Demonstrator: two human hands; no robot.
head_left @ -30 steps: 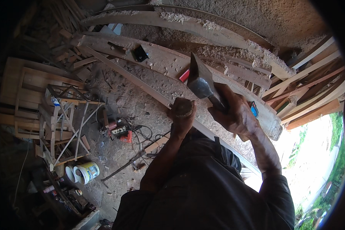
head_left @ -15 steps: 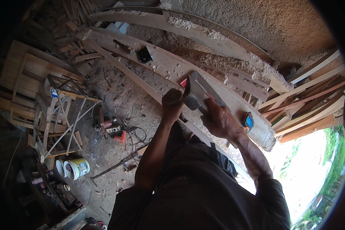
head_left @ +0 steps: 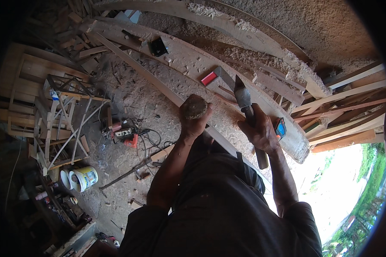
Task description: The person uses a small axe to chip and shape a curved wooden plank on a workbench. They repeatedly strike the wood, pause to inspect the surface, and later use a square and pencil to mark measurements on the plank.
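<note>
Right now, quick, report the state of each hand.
Left hand: closed, holding a brown, blunt-ended, apparently wooden piece.
Right hand: closed, holding a dark-handled hammer-like tool with a tapered grey metal head.

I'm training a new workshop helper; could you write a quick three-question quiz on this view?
1. The right hand holds: A) a bucket, B) a hammer-like tool, C) a coil of cable.
2. True or false: the black box-like item lies on the wide timber.
3. Fill in: the round-ended wooden piece is in the person's ____.

Key: 1. B; 2. True; 3. left hand.
</note>
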